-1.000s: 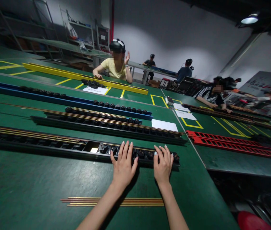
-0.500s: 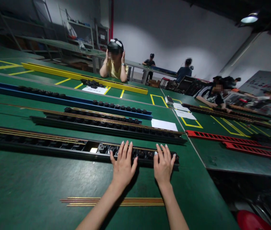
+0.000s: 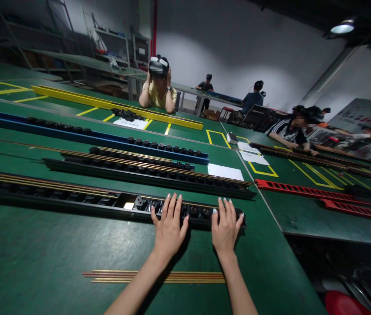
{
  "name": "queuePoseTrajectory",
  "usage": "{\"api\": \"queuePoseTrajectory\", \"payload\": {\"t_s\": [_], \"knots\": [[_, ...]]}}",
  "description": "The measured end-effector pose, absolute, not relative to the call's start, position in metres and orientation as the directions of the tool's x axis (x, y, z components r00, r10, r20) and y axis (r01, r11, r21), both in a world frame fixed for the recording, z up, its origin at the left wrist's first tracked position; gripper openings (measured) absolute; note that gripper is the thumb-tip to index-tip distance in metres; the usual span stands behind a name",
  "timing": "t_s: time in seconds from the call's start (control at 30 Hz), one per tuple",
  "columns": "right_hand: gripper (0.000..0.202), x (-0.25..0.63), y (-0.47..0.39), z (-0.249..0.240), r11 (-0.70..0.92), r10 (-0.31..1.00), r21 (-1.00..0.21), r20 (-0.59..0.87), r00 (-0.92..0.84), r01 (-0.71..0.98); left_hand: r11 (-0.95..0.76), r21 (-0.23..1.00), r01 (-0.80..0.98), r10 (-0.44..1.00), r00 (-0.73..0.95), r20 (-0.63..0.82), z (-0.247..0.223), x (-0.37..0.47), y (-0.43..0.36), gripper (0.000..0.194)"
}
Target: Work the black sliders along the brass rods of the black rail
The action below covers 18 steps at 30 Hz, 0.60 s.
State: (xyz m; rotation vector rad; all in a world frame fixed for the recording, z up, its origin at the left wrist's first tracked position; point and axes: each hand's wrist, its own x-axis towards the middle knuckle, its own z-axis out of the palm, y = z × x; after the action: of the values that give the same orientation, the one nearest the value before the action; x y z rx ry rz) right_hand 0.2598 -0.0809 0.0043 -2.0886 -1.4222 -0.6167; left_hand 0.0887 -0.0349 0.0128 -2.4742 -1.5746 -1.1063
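Note:
My left hand [image 3: 168, 227] rests with spread fingers on the nearest black channel rail [image 3: 83, 206], over the black blocks set along it. Farther right, my right hand [image 3: 226, 227] lies on the same rail close to its right end, its fingers also apart. Thin brass-coloured rods [image 3: 50, 183] run lengthwise along the rail's left part. Between the rods' end and my left hand is a gap with a bright patch [image 3: 128, 205]. Several loose copper and brass rods [image 3: 192, 277] lie on the table below my forearms.
Behind the near rail lie another black rail [image 3: 146, 175], a blue rail [image 3: 106, 141] and a yellow rail [image 3: 116, 106]. Red slotted rails [image 3: 299, 188] are at the right. A person in yellow [image 3: 158, 94] sits opposite, hands raised to a headset. The green table's edge [image 3: 299, 275] slopes down at right.
My right hand has shifted very slightly to the right along the rail. The left hand stays in place. At the far right, a red rail near another person's hand has moved rightward.

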Motion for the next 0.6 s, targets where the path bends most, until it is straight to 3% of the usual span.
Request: {"api": "queuePoseTrajectory", "payload": {"t_s": [0.33,0.6], "knots": [[0.043,0.246,-0.082,0.008,-0.205,0.739,-0.127,0.631,0.238,0.971,-0.495,0.349,0.796,0.793,0.249,0.556,0.011,0.089,-0.035,0.054],[0.051,0.242,-0.082,0.007,-0.219,0.74,-0.145,0.62,0.261,0.965,-0.493,0.34,0.801,0.793,0.253,0.554,0.013,0.089,-0.035,0.054]]}}
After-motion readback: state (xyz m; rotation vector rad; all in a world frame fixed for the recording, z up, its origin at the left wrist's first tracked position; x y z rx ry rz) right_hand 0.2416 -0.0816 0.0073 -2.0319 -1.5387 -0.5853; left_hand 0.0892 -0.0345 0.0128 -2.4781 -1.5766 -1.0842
